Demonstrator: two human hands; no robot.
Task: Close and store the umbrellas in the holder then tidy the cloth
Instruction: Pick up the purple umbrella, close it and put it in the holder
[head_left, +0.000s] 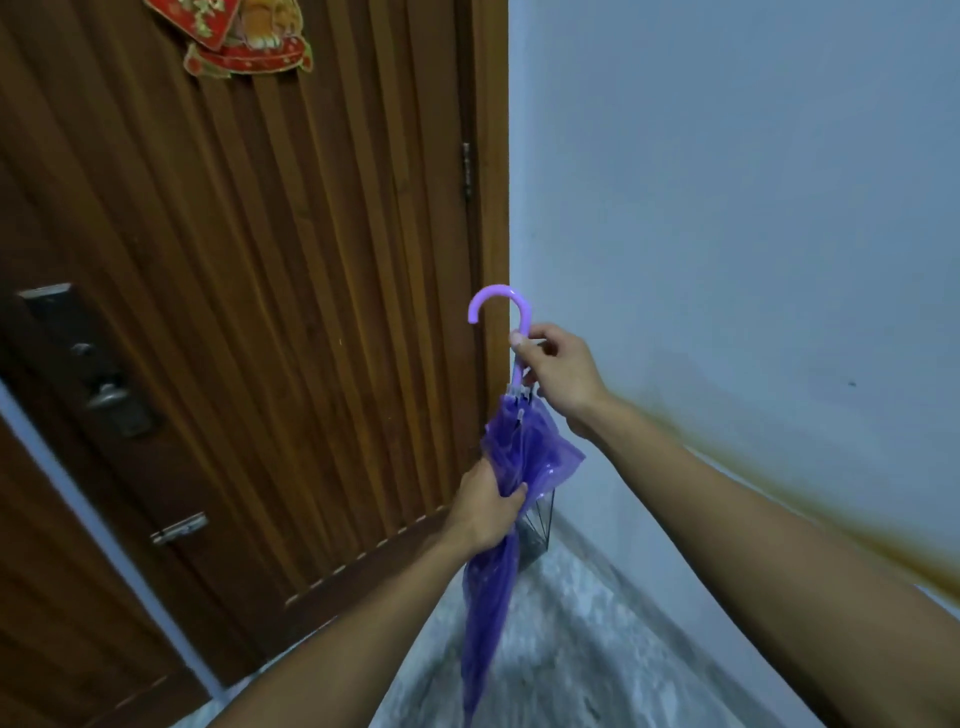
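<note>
A purple translucent umbrella (524, 447) hangs folded and upright in front of me, its hooked lilac handle (501, 306) at the top and its tip pointing down at the floor. My right hand (558, 376) pinches the handle's straight part just below the hook. My left hand (491, 506) grips the gathered canopy around its middle. Behind the umbrella, in the corner by the wall, stands a dark wire holder (537, 532), mostly hidden by the canopy. No cloth is in view.
A ribbed wooden door (260, 312) with a lock and knob (109, 397) fills the left side. A pale blue wall (727, 208) is on the right. The floor (571, 649) is speckled grey stone. A red ornament (244, 36) hangs on the door.
</note>
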